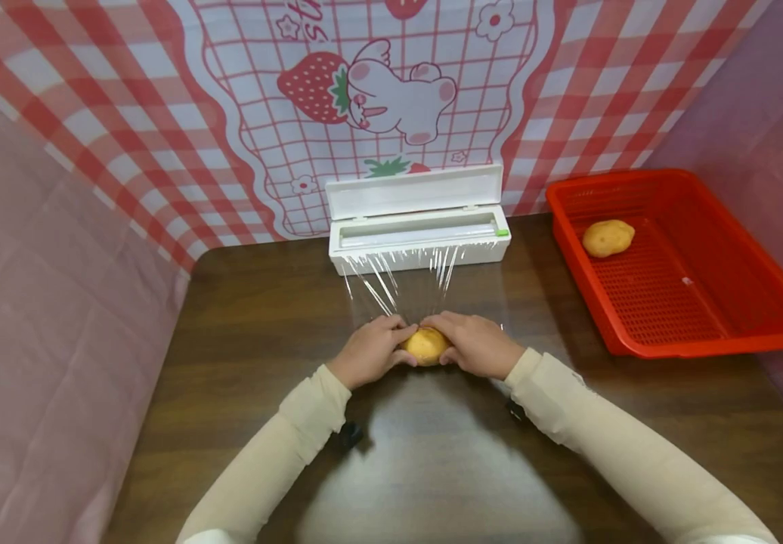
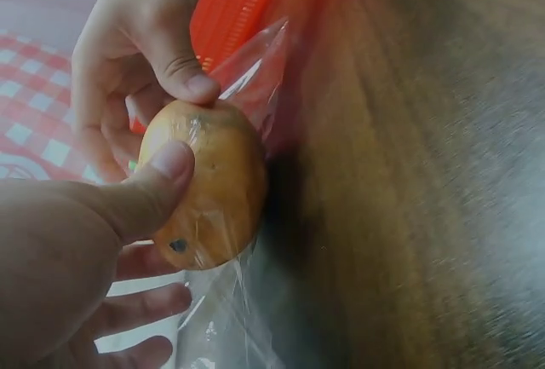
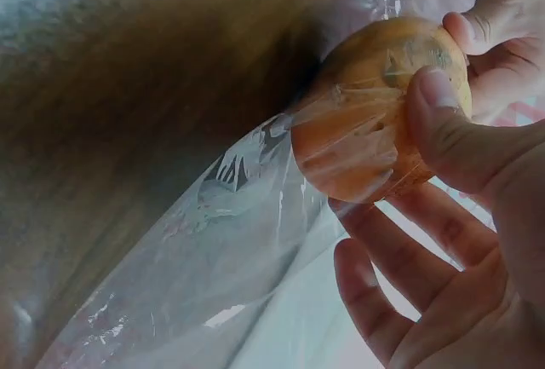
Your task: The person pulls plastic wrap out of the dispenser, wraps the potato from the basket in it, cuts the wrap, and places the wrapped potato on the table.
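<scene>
Potato (image 1: 425, 346), smooth-skinned, rounded and yellow-brown with a few dark spots, sits at mid-table between the two hands. Left hand (image 1: 372, 351) and right hand (image 1: 476, 344) both grip it from opposite sides, thumbs pressed on its near face, fingers behind; whether it touches the wood beneath I cannot tell. Clear, glossy film (image 3: 255, 216) clings over its skin in fine creases, trailing out past it in a loose sheet. Bright stretch lines run from there to the front edge of a long white box (image 1: 422, 259), whose hinged lid (image 1: 419, 193) stands raised; a green piece (image 1: 502, 233) sits at the right end. Beyond the box hangs red-and-white checked cloth (image 1: 160, 113), close behind.

Right of the hands, well apart, stands a red plastic basket (image 1: 725, 350) with perforated base and rolled rim, holding another potato (image 1: 608, 238). Brown wood-grained tabletop (image 1: 249, 325) gives open room left of the hands and between the forearms, toward the person.
</scene>
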`<state>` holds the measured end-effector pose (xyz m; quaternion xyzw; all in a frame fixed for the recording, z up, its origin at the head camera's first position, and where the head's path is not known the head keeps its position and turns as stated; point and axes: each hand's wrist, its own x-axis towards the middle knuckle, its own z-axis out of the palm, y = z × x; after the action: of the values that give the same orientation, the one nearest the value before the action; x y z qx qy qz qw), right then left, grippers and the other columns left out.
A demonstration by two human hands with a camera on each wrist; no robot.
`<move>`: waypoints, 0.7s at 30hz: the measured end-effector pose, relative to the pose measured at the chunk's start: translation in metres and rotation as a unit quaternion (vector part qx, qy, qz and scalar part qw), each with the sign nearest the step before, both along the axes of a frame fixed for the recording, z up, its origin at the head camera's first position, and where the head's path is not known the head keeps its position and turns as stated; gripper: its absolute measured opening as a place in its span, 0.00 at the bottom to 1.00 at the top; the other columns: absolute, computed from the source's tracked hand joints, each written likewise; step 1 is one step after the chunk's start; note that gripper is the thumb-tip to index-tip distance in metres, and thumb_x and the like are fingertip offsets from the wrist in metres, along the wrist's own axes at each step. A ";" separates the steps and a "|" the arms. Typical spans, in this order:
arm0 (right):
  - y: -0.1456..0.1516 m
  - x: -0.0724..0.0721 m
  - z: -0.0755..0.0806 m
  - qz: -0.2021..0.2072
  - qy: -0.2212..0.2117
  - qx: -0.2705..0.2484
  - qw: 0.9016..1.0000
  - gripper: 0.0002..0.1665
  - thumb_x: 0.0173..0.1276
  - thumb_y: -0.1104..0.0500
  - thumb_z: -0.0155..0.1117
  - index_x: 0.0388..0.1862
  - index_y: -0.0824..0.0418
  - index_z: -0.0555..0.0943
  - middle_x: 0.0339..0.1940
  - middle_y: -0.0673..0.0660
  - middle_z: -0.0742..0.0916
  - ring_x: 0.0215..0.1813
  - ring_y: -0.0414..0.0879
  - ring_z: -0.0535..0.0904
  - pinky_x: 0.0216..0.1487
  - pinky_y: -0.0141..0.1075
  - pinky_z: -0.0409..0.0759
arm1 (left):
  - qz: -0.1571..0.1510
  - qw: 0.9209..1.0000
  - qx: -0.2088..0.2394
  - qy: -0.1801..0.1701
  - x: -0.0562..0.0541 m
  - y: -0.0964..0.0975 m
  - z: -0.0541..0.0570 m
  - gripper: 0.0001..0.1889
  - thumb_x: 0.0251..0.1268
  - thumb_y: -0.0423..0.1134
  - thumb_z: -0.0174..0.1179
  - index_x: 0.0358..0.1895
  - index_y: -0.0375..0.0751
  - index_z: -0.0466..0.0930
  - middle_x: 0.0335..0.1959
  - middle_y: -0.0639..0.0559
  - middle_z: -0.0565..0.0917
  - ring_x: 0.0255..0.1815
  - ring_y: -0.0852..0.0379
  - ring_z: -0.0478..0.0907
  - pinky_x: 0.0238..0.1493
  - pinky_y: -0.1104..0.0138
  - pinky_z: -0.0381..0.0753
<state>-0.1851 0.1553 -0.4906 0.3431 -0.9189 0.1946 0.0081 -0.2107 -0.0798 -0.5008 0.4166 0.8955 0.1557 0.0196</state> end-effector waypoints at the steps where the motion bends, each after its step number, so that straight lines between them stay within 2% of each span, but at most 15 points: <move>1: 0.000 -0.001 0.001 -0.004 -0.013 -0.005 1.000 0.32 0.58 0.58 0.79 0.61 0.60 0.79 0.47 0.54 0.84 0.37 0.47 0.81 0.39 0.44 0.81 | 0.000 1.000 0.000 -0.015 -0.002 0.000 0.001 0.35 0.63 0.56 0.65 0.67 0.36 0.76 0.48 0.49 0.81 0.44 0.54 0.77 0.47 0.61 0.79; 5: 0.000 -0.009 0.003 -0.012 -0.045 -0.018 0.999 0.25 0.60 0.60 0.78 0.55 0.63 0.82 0.47 0.55 0.85 0.42 0.47 0.81 0.44 0.44 0.81 | -0.002 0.997 0.009 -0.078 -0.012 -0.001 0.003 0.34 0.65 0.54 0.65 0.68 0.35 0.74 0.47 0.48 0.80 0.42 0.56 0.77 0.45 0.63 0.79; 10: 0.001 -0.020 0.007 -0.015 -0.085 -0.032 0.996 0.25 0.62 0.62 0.76 0.58 0.67 0.83 0.50 0.59 0.87 0.46 0.50 0.81 0.48 0.47 0.79 | -0.004 0.989 0.040 -0.143 -0.026 -0.001 0.005 0.33 0.65 0.49 0.67 0.68 0.32 0.74 0.46 0.46 0.82 0.43 0.54 0.78 0.48 0.63 0.78; 16: 0.004 -0.036 0.004 -0.018 -0.147 -0.070 0.986 0.22 0.65 0.66 0.70 0.58 0.69 0.82 0.51 0.61 0.87 0.48 0.50 0.82 0.51 0.47 0.79 | -0.020 0.981 0.081 -0.176 -0.041 0.000 0.001 0.23 0.67 0.43 0.67 0.61 0.33 0.81 0.45 0.43 0.86 0.44 0.52 0.81 0.51 0.63 0.79; 18: 0.006 -0.041 0.001 -0.016 -0.154 -0.080 0.985 0.20 0.65 0.68 0.69 0.57 0.68 0.83 0.49 0.60 0.87 0.47 0.50 0.81 0.51 0.47 0.79 | -0.016 0.978 0.087 -0.187 -0.045 0.000 0.001 0.21 0.69 0.42 0.65 0.59 0.34 0.83 0.46 0.43 0.87 0.46 0.51 0.82 0.52 0.62 0.79; 21: 0.006 -0.048 0.001 -0.014 -0.158 -0.084 0.984 0.19 0.65 0.68 0.67 0.55 0.67 0.84 0.46 0.59 0.87 0.47 0.50 0.81 0.51 0.48 0.78 | 0.009 0.972 0.087 -0.218 -0.049 0.000 0.001 0.19 0.71 0.43 0.64 0.59 0.36 0.84 0.49 0.44 0.87 0.49 0.53 0.83 0.54 0.63 0.79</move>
<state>-0.2329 0.1617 -0.4898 0.2936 -0.8936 0.3225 -0.1058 -0.2596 -0.0794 -0.4998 0.3643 0.8567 0.3199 0.1763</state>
